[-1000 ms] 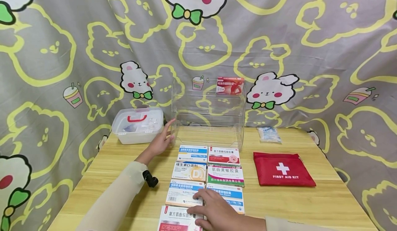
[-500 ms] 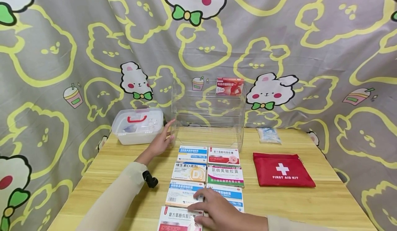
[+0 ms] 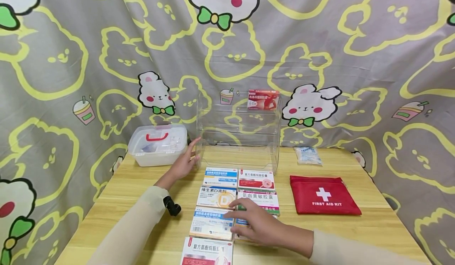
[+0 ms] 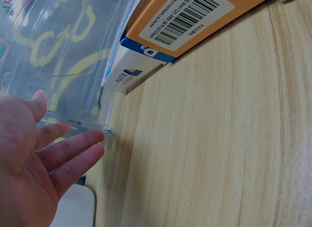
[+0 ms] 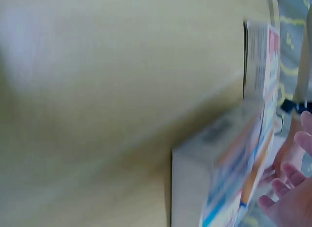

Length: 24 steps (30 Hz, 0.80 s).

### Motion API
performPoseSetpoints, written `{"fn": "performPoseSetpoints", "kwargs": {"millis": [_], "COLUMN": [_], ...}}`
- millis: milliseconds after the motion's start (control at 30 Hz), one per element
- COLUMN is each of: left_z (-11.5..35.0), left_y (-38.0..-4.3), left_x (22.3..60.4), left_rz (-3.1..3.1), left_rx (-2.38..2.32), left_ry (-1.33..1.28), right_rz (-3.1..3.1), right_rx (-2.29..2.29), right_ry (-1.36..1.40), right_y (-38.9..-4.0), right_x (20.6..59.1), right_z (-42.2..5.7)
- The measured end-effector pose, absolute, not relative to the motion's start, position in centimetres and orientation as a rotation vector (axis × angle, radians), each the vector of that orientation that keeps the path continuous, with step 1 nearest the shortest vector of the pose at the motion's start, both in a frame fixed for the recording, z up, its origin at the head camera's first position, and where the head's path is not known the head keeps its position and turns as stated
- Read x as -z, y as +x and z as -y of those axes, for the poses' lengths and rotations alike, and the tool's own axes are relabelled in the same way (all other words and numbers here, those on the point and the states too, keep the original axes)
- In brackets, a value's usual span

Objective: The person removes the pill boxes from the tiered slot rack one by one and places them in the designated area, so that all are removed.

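My left hand point(image 3: 184, 163) touches the left side of a clear stepped display rack point(image 3: 241, 144), its fingers extended. In the left wrist view the fingers point(image 4: 73, 151) lie along the rack's lower edge. My right hand point(image 3: 257, 223) hovers with loosely bent fingers over the medicine boxes and holds nothing. Beneath it, a blue-and-white box is mostly hidden. Nearby lie another blue-and-white box point(image 3: 211, 223), a vitamin D box point(image 3: 215, 196), a green-edged box point(image 3: 256, 196) and a red-and-white box point(image 3: 206, 253) at the front. A red medicine box point(image 3: 263, 100) stands on the rack's top tier, right side.
A clear plastic case point(image 3: 158, 144) with a red handle stands left of the rack. On the right lie a red first aid pouch point(image 3: 325, 195) and a small plastic packet point(image 3: 308, 155). A patterned curtain point(image 3: 227, 59) hangs behind the wooden table point(image 3: 320, 241).
My right hand has moved away from the front red-and-white box, up and right over the right-column boxes. The left hand stays at the rack.
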State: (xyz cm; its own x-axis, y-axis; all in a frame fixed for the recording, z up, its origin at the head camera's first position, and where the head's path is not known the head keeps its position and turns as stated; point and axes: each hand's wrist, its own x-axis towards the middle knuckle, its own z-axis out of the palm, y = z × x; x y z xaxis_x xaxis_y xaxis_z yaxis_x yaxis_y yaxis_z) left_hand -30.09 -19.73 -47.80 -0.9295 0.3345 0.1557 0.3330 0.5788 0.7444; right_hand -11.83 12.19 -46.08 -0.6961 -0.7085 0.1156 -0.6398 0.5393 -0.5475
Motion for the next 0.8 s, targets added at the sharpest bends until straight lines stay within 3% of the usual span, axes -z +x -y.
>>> {"fn": "performPoseSetpoints", "kwargs": {"millis": [800], "left_z": [19.8], "left_y": [-30.3], "left_x": [48.1], "left_rz": [-2.792], "left_rx": [-1.335], "left_ry": [0.632], "right_rz": [-2.967], "right_rx": [0.999], "right_ry": [-1.013], "right_y": [-24.3], "right_x": [36.2], "right_z": [-16.9]}}
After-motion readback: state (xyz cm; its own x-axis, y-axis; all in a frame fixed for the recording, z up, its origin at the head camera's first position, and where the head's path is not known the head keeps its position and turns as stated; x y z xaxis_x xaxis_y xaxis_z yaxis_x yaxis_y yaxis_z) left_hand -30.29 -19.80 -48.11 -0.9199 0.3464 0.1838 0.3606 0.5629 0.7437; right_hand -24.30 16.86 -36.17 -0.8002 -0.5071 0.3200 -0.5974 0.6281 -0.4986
